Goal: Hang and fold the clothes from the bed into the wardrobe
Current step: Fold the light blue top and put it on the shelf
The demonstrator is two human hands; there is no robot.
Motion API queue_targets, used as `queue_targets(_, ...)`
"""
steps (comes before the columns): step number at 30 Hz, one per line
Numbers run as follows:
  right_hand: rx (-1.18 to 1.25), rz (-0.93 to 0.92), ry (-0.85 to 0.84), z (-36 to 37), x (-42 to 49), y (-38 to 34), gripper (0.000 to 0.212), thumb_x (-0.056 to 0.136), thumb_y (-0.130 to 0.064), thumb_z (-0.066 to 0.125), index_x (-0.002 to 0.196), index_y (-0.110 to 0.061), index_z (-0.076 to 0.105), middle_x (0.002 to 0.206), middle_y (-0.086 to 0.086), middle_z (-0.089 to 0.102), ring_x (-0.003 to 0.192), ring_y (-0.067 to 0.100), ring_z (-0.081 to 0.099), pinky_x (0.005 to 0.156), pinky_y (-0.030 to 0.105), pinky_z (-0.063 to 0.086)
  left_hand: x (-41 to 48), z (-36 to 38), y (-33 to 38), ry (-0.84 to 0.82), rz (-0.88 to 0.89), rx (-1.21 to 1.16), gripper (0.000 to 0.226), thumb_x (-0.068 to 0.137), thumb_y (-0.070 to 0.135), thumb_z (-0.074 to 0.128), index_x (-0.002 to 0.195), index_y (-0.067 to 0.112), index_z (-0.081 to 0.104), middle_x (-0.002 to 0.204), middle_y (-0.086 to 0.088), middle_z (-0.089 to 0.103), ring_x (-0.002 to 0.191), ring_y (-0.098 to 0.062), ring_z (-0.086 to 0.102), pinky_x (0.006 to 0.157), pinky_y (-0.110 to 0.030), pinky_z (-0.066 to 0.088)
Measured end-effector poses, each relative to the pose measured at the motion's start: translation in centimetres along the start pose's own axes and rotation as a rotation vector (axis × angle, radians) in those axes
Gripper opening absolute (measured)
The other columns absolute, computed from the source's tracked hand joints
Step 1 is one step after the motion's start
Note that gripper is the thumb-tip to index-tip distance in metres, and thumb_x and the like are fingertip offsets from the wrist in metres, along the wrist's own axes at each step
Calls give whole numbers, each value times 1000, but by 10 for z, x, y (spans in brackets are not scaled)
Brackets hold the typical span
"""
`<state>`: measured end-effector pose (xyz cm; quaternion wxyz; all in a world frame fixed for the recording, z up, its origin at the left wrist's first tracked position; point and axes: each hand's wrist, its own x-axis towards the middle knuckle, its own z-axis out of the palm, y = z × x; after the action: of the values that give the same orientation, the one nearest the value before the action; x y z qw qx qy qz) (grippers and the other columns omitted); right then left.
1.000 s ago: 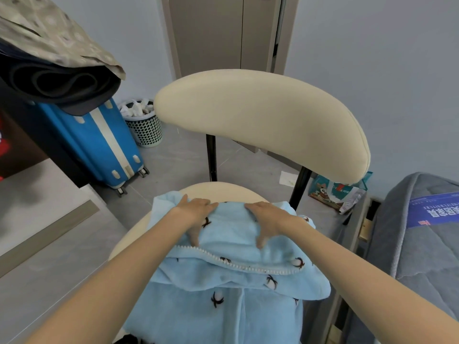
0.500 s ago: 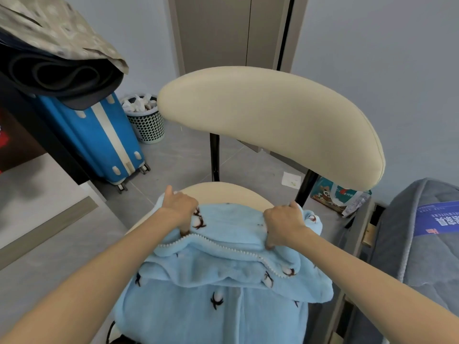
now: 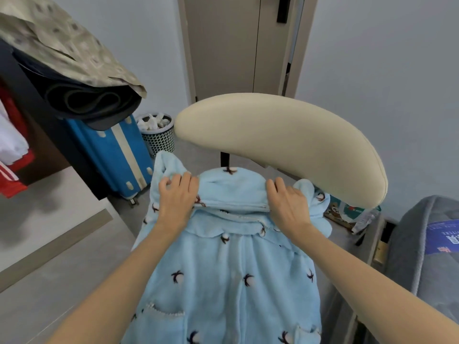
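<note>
A fluffy light-blue garment (image 3: pixel 231 276) with small dark motifs hangs in front of me, lifted off the cream chair (image 3: pixel 285 142). My left hand (image 3: pixel 176 194) grips its upper left shoulder, fingers curled into the fleece. My right hand (image 3: pixel 288 202) grips the upper right shoulder beside the collar. The collar bunches between both hands, and two front pockets show near the bottom edge. The chair seat is hidden behind the garment.
A blue suitcase (image 3: pixel 111 155) and a mesh bin (image 3: pixel 156 135) stand at the left wall. A dark shelf with rolled mats and a patterned cloth (image 3: pixel 64 53) juts out at upper left. The grey bed (image 3: pixel 427 247) lies at right, a closed door (image 3: pixel 236 45) ahead.
Both hands went from pressing the garment on the chair seat to gripping its shoulders and lifting it, so it now hangs unfolded.
</note>
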<state>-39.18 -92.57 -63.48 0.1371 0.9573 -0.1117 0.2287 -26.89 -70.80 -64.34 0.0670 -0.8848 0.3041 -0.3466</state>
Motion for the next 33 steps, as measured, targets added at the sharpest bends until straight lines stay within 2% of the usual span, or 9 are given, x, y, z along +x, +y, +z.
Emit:
queue_targets(7,110,-134,-277,-6,-77,-15,48,49,-18,84,91,-9,63,95,10,60,66,24,59,48,28,36,-103,5,3,-44,65,-105,72,38,-3,72,103,13,47,109,-9,52,90,-27,50,80,-38,31)
queue_targets(11,64,-224,-308,-18,-118,-19,48,43,-32,80,83,-12,62,86,8,61,74,27,58,63,33,47,-125,-19,-9,-109,216,-28,35,60,2,66,91,14,54,144,-12,47,127,-32,49,103,-44,29)
queue_targets(17,121,-185,-268,-44,-136,-26,66,36,-8,84,93,-14,51,65,-1,52,47,18,49,39,28,39,-141,-56,-25,-200,175,-103,75,43,-5,79,107,14,43,74,-7,51,59,-25,50,55,-34,42)
queue_targets(20,121,-206,-504,-45,-165,-27,86,75,-17,70,146,-32,24,108,4,49,82,23,54,52,32,39,-173,-59,-35,-228,227,-58,97,63,-14,57,146,25,23,77,-9,46,58,-24,48,50,-33,39)
queue_targets(23,270,-245,-860,-47,-191,-27,90,89,-43,59,147,-52,-8,128,6,28,108,26,40,69,32,40,-209,-60,-38,-373,291,-102,104,68,-6,47,153,30,-2,87,-10,53,64,-25,56,50,-29,47)
queue_targets(25,391,-180,-1037,-56,-183,-22,77,86,-65,52,146,-57,5,130,5,28,113,28,40,83,35,43,-212,-66,-42,-578,277,-263,101,63,22,68,149,38,19,99,-7,53,82,-26,55,66,-32,50)
queue_targets(27,514,-81,-1124,-67,-164,-23,51,90,-69,38,135,-46,46,125,5,45,112,29,49,93,36,42,-200,-78,-41,-738,199,-385,63,73,54,47,134,37,49,106,-1,43,99,-23,44,88,-40,38)
queue_targets(30,543,-4,-780,-74,-136,-35,36,103,-42,33,93,-22,61,103,8,60,101,29,58,82,36,45,-163,-94,-14,-508,86,-574,57,85,58,24,82,25,70,105,7,43,102,-15,40,99,-33,19)
queue_targets(33,486,54,-477,-62,-125,-56,36,102,-22,35,135,-23,50,134,2,49,125,25,44,97,37,41,-129,-96,32,-382,-68,-635,40,97,38,35,91,17,69,113,6,51,109,-16,47,104,-34,21)
